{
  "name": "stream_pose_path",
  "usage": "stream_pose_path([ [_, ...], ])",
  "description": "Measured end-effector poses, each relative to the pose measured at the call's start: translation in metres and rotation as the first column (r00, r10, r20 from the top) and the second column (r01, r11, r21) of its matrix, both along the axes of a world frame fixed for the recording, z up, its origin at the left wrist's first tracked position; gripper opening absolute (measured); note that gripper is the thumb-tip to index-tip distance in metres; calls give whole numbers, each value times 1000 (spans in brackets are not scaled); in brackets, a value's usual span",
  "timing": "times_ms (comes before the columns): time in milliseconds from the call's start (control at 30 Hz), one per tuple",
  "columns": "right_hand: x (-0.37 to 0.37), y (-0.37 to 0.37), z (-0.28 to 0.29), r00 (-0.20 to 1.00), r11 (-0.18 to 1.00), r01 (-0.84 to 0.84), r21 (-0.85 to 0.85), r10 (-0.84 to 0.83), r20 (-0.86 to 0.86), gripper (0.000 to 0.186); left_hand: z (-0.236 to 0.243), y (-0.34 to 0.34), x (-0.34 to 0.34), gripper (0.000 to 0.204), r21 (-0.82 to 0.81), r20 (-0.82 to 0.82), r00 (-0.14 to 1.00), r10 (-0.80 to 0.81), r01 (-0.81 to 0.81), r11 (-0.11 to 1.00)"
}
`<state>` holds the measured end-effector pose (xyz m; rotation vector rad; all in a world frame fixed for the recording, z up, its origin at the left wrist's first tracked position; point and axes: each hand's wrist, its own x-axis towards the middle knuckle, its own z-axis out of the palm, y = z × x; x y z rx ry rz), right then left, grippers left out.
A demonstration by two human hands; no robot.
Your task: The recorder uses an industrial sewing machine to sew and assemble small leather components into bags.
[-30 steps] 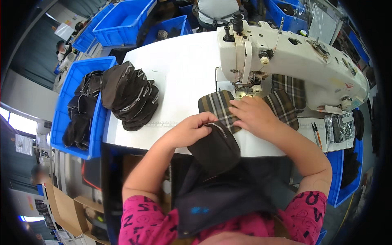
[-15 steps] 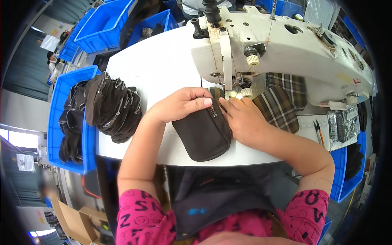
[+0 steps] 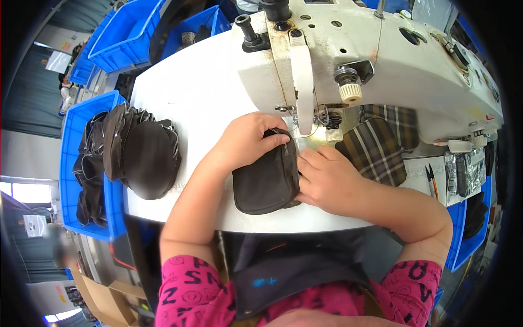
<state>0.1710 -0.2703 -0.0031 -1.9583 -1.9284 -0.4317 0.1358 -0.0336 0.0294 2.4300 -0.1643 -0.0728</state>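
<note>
Our left hand (image 3: 246,143) pinches the pouch (image 3: 262,186) near its zip (image 3: 286,149); our right hand (image 3: 333,182) curls against its side, grip unclear. Between our hands, it looks light and soft, best held along the edge.

Left forearm (image 3: 197,204) angles up and inward, bare; left hand (image 3: 245,143) pinched, back up, thumb (image 3: 277,141) pointing right, fingers curled. Right forearm (image 3: 406,212) bends at the elbow (image 3: 445,222), runs up-left; right hand (image 3: 332,180) lower, fingers bent leftward, tips partly hidden, grip unclear. Hands close, not touching.
</note>
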Motion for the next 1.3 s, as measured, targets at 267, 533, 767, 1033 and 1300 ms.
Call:
stream_pose_path([
  [267, 1, 3, 1, 984, 991, -2, 135, -22, 176, 18, 0, 1, -5, 17, 31, 47, 999, -10, 8, 999],
  [533, -6, -2, -3, 970, 992, -32, 125, 1, 244, 21, -1, -7, -6, 12, 149, 134, 989, -58, 37, 988],
  [767, -8, -3, -8, 972, 996, 8, 91, -29, 234, 20, -5, -14, -3, 14, 238, 190, 981, -42, -4, 971],
  [1033, -7, -3, -9, 979, 993, 0, 118, -24, 204, 24, -8, -17, -2, 15, 297, 263, 965, -24, -57, 953],
  [1300, -9, -3, -8, 982, 995, -10, 100, -9, 189, 26, -9, -18, -3, 14, 302, 303, 952, -28, -68, 951],
])
